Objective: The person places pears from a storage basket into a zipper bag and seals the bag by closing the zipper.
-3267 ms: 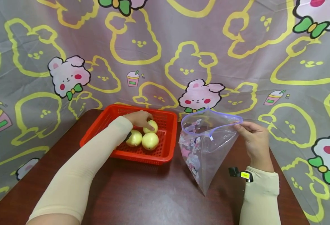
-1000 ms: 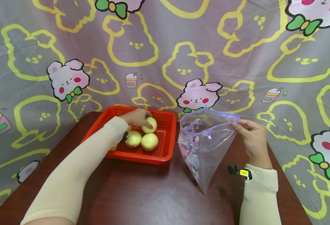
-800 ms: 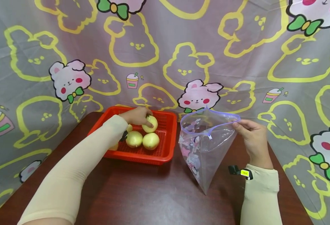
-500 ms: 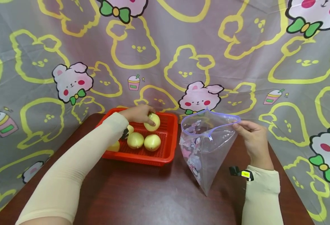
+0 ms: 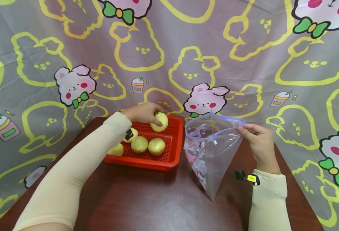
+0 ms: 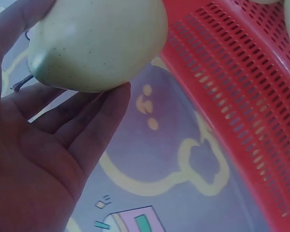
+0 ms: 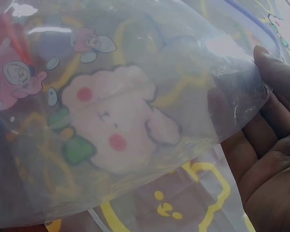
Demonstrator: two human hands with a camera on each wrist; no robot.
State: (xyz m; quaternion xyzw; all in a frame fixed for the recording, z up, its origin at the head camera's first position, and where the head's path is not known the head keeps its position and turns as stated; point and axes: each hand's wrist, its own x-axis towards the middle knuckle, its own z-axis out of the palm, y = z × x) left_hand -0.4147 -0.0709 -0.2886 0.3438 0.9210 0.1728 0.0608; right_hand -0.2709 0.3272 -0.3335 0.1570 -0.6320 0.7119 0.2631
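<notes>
My left hand (image 5: 143, 113) grips a pale yellow pear (image 5: 160, 122) above the back of a red plastic basket (image 5: 175, 154). In the left wrist view the pear (image 6: 101, 43) sits between thumb and fingers, its stem pointing toward the palm. Several more pears (image 5: 156, 146) lie in the basket, some partly hidden by my forearm. My right hand (image 5: 260, 141) pinches the rim of a clear zip bag (image 5: 215, 160) with a purple zip edge. The bag's mouth gapes open and its pointed corner hangs down. Pink cartoon prints show on the bag (image 7: 135, 121) in the right wrist view.
A dark brown table (image 5: 158, 202) lies under the basket and bag. A grey curtain (image 5: 163, 41) with yellow and pink cartoon figures stands close behind and at both sides. A small black device (image 5: 248, 177) is strapped to my right wrist.
My left hand has lifted the pear up and slightly to the right, off the other pears in the basket. My right hand and the bag have barely moved.
</notes>
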